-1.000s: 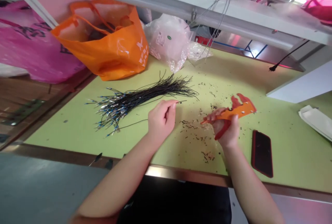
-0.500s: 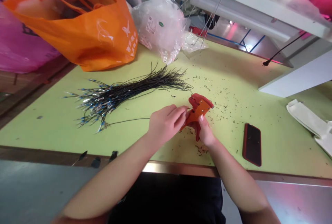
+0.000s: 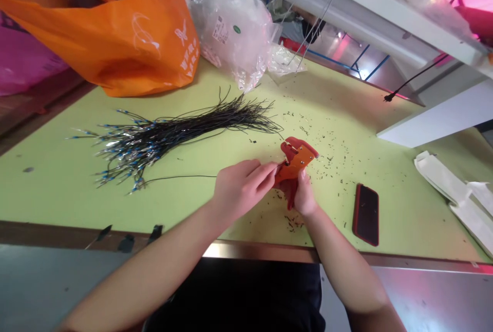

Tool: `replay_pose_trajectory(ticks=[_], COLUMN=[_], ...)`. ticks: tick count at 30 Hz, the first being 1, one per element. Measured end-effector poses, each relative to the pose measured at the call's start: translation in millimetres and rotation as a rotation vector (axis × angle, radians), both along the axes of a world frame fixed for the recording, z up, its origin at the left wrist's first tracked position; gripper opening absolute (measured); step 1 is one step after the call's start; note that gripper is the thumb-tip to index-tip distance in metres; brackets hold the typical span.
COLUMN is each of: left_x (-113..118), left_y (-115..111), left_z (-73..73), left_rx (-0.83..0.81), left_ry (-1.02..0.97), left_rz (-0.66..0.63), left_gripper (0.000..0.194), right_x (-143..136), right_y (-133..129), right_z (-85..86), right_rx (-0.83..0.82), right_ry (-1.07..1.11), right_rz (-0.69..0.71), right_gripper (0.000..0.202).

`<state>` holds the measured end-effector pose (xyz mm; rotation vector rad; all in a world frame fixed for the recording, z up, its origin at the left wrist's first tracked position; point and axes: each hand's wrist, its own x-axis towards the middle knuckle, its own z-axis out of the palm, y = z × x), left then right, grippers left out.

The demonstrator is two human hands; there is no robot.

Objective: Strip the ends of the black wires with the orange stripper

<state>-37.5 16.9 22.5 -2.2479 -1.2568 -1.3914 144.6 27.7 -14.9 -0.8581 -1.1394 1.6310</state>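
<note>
My right hand (image 3: 304,196) is wrapped round the handles of an orange and red wire stripper (image 3: 297,162), its jaws pointing up and left. Between the fingertips of my left hand (image 3: 244,186) is pinched a thin black wire (image 3: 181,176), its end at the stripper's jaws. The wire's other part runs left across the table toward a bundle of black wires (image 3: 192,129). Blue and silvery tips (image 3: 127,147) show at the bundle's left end. My fingers hide part of the wire and of the handles.
Small black scraps (image 3: 327,160) litter the yellow-green table (image 3: 200,203) round the stripper. To the right lie a phone (image 3: 365,214) and a white strip (image 3: 442,178). An orange bag (image 3: 150,39) and a clear plastic bag (image 3: 236,29) stand at the back. A plug on a cord (image 3: 389,97) hangs at right.
The wire's end has come up against the stripper's jaws, and the stripper has tilted slightly. My left hand keeps its pinch. The whole view has shifted a little.
</note>
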Motion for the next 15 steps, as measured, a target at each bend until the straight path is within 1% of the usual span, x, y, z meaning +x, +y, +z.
replay_pose_trajectory(ticks=[6,9,15], left_x=[2.6,3.1,2.6], left_y=[-1.1,-1.6,-3.2], left_z=[0.3,-0.1,1.2], left_rx=[0.018,0.024,0.038], left_ry=[0.025,0.025,0.022], left_rz=[-0.001,-0.008,-0.023], left_gripper=[0.013,0.012,0.011], right_x=[-1.0,-2.1,-2.6], right_y=[-1.8,-2.1,-3.1], right_z=[-5.3,-4.6,-1.6], right_rx=[0.005,0.001,0.01], right_ry=[-0.035,-0.044,-0.03], right_rz=[-0.052,-0.079,-0.084], right_gripper=[0.069,0.069,0.07])
